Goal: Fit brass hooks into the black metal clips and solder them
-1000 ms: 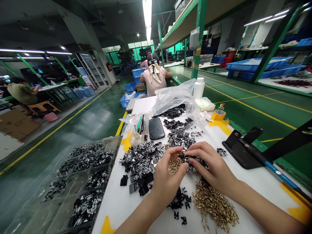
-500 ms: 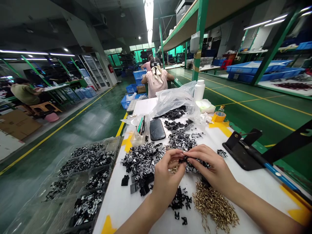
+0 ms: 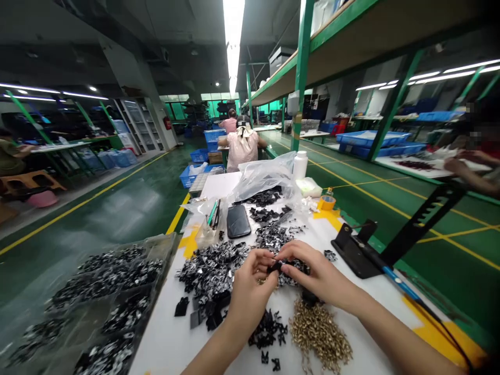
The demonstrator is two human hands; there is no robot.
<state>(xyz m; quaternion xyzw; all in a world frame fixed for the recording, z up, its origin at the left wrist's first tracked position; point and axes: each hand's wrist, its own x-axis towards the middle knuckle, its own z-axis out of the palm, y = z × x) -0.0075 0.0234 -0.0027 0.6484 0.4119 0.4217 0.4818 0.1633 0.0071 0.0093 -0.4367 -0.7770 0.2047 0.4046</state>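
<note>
Black clip (image 3: 275,267) sits pinched between the fingertips of my left hand (image 3: 249,291) and right hand (image 3: 314,273), both hands drawn narrow and nearly meeting above the white table (image 3: 164,333). Just left of my fingers lies a heap of black-and-silver clips (image 3: 211,271). Below my fingers are brass hooks (image 3: 318,333) and loose black pieces (image 3: 267,330). Well ahead of my fingers lies a phone (image 3: 238,221), face up.

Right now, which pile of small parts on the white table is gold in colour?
The brass-coloured pile just below the right hand; the other piles are black or black and silver.
</note>
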